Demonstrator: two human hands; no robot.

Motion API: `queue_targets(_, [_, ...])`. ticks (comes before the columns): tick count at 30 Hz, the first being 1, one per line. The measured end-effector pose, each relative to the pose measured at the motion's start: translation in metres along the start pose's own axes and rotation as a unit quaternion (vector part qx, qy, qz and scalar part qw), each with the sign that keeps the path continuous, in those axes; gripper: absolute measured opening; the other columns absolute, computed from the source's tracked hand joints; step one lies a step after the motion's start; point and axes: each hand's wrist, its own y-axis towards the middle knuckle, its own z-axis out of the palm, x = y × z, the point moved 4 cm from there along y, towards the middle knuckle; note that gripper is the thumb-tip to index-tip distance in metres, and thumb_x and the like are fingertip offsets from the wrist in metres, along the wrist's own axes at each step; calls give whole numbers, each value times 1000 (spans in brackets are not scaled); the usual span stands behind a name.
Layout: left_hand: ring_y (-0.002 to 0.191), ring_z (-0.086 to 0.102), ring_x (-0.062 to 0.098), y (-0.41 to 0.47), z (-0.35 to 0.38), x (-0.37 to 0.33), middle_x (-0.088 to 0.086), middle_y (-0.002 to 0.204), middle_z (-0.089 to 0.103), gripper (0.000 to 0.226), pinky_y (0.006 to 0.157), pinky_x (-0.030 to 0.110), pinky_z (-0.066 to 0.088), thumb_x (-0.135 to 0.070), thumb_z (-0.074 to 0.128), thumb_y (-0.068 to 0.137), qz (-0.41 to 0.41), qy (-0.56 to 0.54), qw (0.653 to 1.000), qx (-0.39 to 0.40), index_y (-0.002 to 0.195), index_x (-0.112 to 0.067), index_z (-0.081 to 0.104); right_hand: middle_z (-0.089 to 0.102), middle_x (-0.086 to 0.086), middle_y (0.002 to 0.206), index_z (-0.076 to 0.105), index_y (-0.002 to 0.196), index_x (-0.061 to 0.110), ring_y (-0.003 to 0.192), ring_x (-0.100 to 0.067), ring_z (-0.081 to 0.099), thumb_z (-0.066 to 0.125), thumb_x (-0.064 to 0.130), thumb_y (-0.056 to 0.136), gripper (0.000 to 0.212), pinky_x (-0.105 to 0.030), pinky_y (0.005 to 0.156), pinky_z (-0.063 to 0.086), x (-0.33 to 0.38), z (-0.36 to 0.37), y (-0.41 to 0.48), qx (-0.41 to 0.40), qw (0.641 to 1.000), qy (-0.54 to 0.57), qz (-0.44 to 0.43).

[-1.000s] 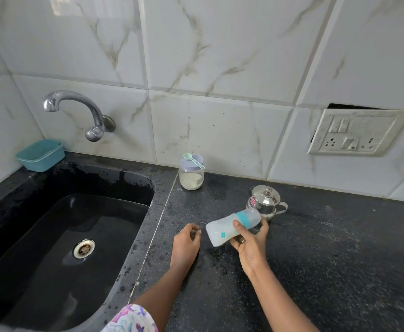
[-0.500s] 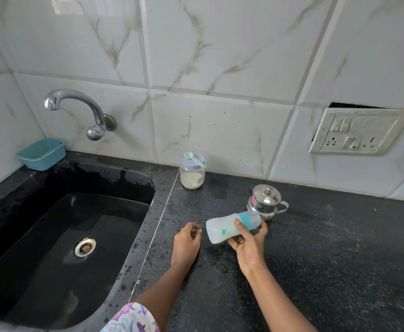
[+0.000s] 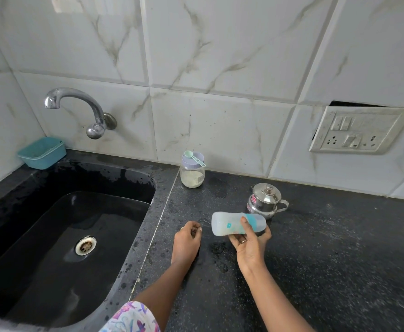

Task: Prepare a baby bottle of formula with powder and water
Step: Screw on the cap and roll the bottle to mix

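We have the baby bottle (image 3: 238, 223) in the right hand (image 3: 250, 245), lying near horizontal above the tabletop (image 3: 328, 259), base toward the left, teal collar end toward the right. The grip is wrapped: thumb over the front, fingers under and behind. Sideways hold probably lets us check it or shake it out; whether anything is inside, we can't tell.

Left hand (image 3: 186, 240) rests on the tabletop, fingers curled loosely; we can't tell if it pinches anything.

Powder jar (image 3: 192, 174) is capped, with the scoop (image 3: 193, 157) parked on its lid, by the wall. Lidded steel pot (image 3: 264, 198) sits just behind the bottle, likely the water. Both are within reach; neither is opened yet.
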Motion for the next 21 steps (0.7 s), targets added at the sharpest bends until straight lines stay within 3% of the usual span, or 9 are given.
queue_targets(4, [83,59,11,1,0,0,-3,88,64,14,73,21,45,-21,54,93,-2,3,1000,0,103,-16,62,55,-8,121,35,131,32,110,-28,57,66,-5,79,72,-51,78,54,3,4,-4,37,998,-54,0])
queue_targets(9, [82,59,10,0,0,-1,-4,87,64,13,72,20,44,-21,54,93,-5,0,1000,3,102,-16,62,51,-11,128,32,133,30,112,-29,56,65,-2,82,69,-52,80,54,2,1,0,1,1000,-6,-3])
queue_targets(13, [83,60,10,1,0,-1,-4,88,65,14,72,20,44,-21,55,92,-4,3,1000,0,103,-16,62,56,-10,122,35,134,32,110,-30,58,66,-8,78,75,-51,79,54,3,7,-4,50,997,-57,11])
queue_targets(17, [82,59,10,-1,-1,-2,-3,87,64,14,71,20,43,-20,54,92,-2,3,1000,1,102,-15,62,54,-9,123,34,132,32,110,-29,57,64,-7,80,72,-51,78,53,2,6,-5,17,1000,-22,6])
queue_targets(21, [84,60,12,-1,-1,-1,-3,88,65,14,73,22,45,-20,55,92,-5,-7,1000,2,102,-15,62,53,-13,126,37,131,34,110,-31,57,63,-10,78,73,-50,76,54,4,14,-9,65,997,-44,9])
